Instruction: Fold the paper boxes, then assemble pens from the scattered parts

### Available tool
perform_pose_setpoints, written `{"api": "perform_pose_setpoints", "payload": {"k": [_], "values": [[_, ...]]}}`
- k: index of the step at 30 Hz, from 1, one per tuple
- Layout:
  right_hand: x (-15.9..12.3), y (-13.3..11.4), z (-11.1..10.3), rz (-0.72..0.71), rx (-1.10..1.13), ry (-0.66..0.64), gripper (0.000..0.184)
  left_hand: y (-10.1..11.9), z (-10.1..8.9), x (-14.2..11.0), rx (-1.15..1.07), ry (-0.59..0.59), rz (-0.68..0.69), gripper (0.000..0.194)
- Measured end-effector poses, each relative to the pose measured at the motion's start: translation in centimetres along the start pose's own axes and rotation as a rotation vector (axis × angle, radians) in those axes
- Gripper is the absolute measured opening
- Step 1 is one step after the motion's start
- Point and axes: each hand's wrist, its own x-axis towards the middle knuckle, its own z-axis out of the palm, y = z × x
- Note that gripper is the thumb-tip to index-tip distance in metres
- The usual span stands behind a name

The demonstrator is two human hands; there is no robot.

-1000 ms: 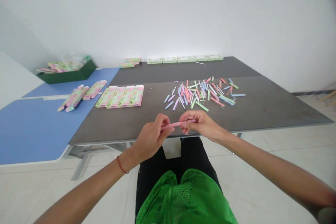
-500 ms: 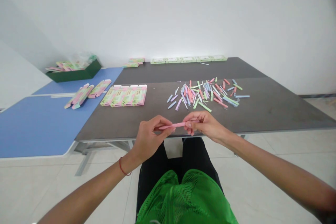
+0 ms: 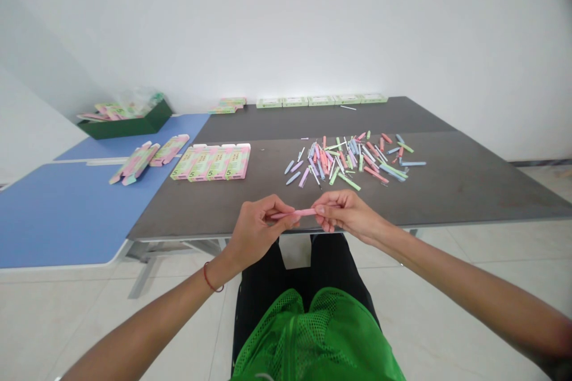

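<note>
My left hand [image 3: 254, 227] and right hand [image 3: 346, 212] both pinch the pen [image 3: 306, 212]; it's probably light, stiff, slightly slippery, best held near its ends.

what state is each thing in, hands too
Pink stick, held nearly level
Left hand, pinching its left part
Right hand, pinching its right part
Coloured sticks, scattered loose
Cartons marked 5, side by side
Green bin, open, loaded
Pink cartons on blue table, flaps open
Pale boxes, lined up

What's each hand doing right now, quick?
Left hand: closed, pinching one end of a pink pen.
Right hand: closed, gripping the same pen's other end.
</note>
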Motion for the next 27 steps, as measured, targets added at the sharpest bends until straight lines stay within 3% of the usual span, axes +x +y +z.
{"api": "perform_pose_setpoints", "payload": {"k": [11, 27], "values": [[-1.1, -0.3, -1.1, -0.043, -0.019, -0.005, 0.028, 0.3, -0.2, 0.1, 0.032, -0.014, 0.018, 0.02], [-1.1, -0.2, 0.2, -0.146, -0.13, -0.009, 0.03, 0.4, -0.3, 0.1, 0.046, -0.02, 0.029, 0.022]]}}
